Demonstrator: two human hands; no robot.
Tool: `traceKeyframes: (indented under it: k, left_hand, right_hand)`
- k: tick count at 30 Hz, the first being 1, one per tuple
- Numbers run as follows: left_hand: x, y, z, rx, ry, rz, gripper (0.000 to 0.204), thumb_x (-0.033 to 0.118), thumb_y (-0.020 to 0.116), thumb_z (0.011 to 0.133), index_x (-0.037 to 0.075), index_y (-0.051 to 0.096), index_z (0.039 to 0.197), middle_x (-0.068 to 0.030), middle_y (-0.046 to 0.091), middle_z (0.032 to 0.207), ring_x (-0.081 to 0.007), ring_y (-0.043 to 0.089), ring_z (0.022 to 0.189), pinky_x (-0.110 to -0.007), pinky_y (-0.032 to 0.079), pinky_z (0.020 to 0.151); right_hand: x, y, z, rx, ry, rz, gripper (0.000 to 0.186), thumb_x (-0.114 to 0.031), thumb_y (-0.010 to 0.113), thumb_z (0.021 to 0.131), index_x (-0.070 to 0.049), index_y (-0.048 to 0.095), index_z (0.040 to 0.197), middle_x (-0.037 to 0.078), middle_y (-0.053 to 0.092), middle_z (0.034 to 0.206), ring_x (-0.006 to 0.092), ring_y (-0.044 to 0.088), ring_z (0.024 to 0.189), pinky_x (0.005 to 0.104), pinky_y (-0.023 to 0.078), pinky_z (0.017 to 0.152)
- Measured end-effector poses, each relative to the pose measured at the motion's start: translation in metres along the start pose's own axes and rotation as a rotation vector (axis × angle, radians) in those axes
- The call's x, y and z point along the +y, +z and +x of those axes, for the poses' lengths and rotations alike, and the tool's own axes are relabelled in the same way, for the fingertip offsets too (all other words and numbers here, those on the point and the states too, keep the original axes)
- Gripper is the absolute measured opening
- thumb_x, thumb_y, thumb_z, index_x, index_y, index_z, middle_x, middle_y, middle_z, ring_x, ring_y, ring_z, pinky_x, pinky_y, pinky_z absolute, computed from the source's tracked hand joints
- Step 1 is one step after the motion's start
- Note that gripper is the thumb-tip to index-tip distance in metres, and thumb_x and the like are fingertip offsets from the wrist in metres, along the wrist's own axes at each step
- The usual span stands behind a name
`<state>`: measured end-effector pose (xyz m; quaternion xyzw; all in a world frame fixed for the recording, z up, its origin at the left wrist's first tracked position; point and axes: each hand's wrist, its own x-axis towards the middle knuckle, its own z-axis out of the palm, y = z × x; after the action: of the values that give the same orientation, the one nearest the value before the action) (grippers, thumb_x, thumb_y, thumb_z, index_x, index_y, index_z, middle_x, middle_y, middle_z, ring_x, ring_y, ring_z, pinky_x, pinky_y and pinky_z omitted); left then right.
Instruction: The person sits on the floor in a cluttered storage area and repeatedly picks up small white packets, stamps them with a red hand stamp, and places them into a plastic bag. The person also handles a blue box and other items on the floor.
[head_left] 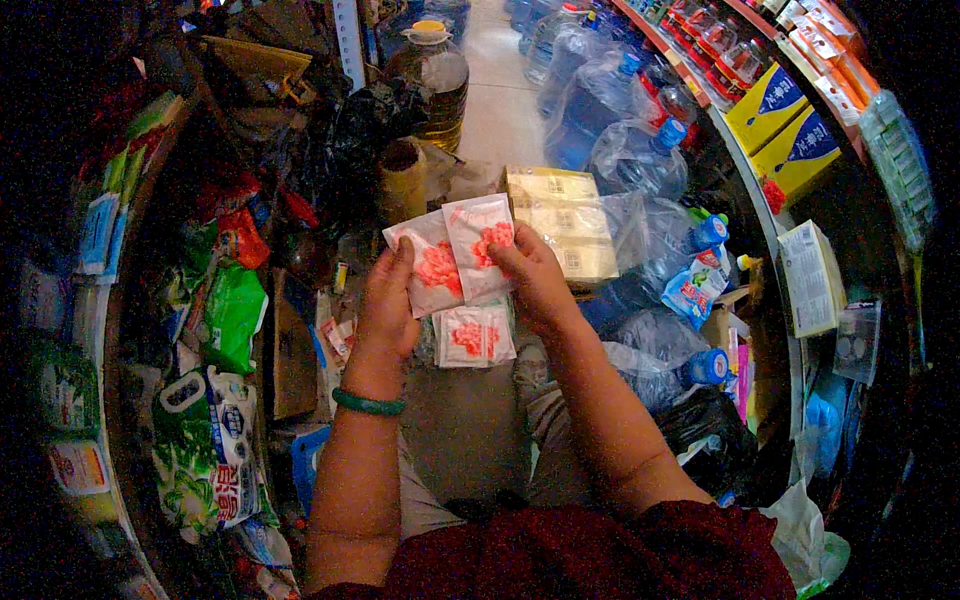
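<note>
Grips a white packet with a red flower print (432, 266) in the left hand (382, 302) at the center of the frame, with the thumb on top and the other fingers mostly hidden behind. Pinches an overlapping second packet (474, 240) in the right hand (535, 278) with the thumb on its front, near pale yellow packs (565, 222) to the upper right. Has similar packets (474, 337) just below the held pair.
</note>
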<state>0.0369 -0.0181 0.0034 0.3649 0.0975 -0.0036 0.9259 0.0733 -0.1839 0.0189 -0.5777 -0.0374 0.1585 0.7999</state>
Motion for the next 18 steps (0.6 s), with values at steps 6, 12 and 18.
traceKeyframes:
  k: [6, 12, 18]
  left_hand:
    - [0.007, 0.003, -0.004, 0.031, -0.027, 0.012, 0.041, 0.034, 0.047, 0.091, 0.0, 0.048, 0.114, -0.0115, 0.056, 0.111, -0.0213, 0.056, 0.101, -0.034, 0.044, 0.089]
    - [0.003, 0.001, -0.002, -0.007, -0.003, 0.048, 0.043, 0.037, 0.045, 0.091, 0.0, 0.049, 0.114, -0.0103, 0.057, 0.11, -0.0206, 0.054, 0.102, -0.034, 0.044, 0.088]
    - [-0.002, 0.004, 0.0, -0.047, -0.023, -0.065, 0.037, 0.031, 0.048, 0.091, 0.001, 0.049, 0.113, -0.0104, 0.057, 0.11, -0.0205, 0.055, 0.1, -0.033, 0.044, 0.087]
  right_hand:
    - [-0.005, -0.001, -0.002, -0.031, -0.065, -0.036, 0.033, -0.015, 0.055, 0.082, -0.002, 0.048, 0.112, 0.008, 0.058, 0.102, 0.0163, 0.056, 0.09, 0.0307, 0.046, 0.081]
    - [0.018, 0.023, -0.01, -0.081, -0.088, -0.088, 0.04, -0.027, 0.058, 0.084, -0.003, 0.048, 0.115, 0.009, 0.058, 0.104, 0.0181, 0.055, 0.095, 0.0301, 0.044, 0.083]
    - [0.03, 0.025, -0.007, 0.035, -0.106, -0.329, 0.043, -0.013, 0.059, 0.082, 0.0, 0.042, 0.12, 0.009, 0.054, 0.107, 0.0146, 0.053, 0.095, 0.0271, 0.044, 0.082]
